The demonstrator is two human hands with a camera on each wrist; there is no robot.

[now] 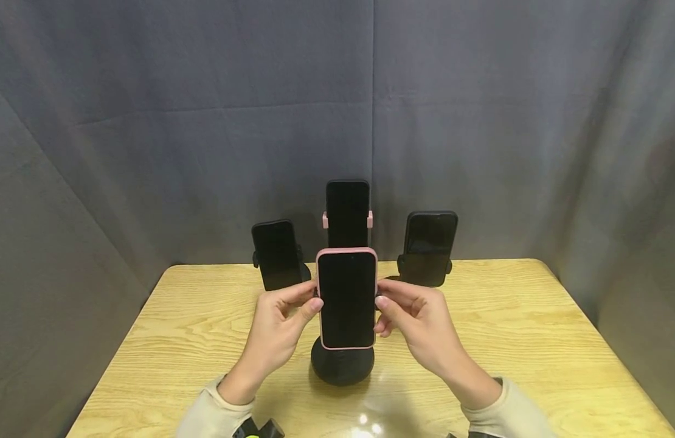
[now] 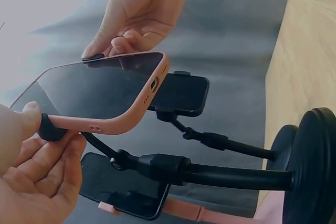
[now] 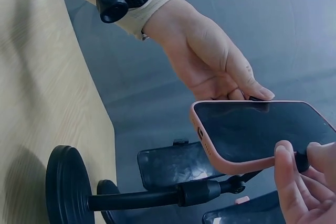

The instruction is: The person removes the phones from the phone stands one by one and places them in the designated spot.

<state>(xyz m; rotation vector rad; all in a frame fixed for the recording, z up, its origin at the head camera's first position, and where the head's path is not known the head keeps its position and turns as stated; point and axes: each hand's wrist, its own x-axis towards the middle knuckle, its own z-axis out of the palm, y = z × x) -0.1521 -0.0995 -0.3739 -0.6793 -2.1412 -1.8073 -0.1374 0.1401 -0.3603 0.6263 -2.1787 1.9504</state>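
Observation:
A phone in a pink case (image 1: pixel 347 301) sits upright in a black phone holder (image 1: pixel 342 367) with a round base and a pole. My left hand (image 1: pixel 277 323) is at the phone's left edge, its thumb and fingers pinching the black side clamp (image 2: pixel 52 128) there. Opposite it, my right hand (image 1: pixel 424 319) pinches the other black clamp (image 3: pixel 301 162) at the right edge. The phone's screen is dark and faces me. Part of the holder behind the phone is hidden in the head view.
Behind stand more phones in holders: a black one at left (image 1: pixel 277 255), one in pink clamps (image 1: pixel 347 210) in the middle, another at right (image 1: pixel 430 246). All are on a wooden table (image 1: pixel 534 340). A grey curtain (image 1: pixel 480 121) hangs beyond it.

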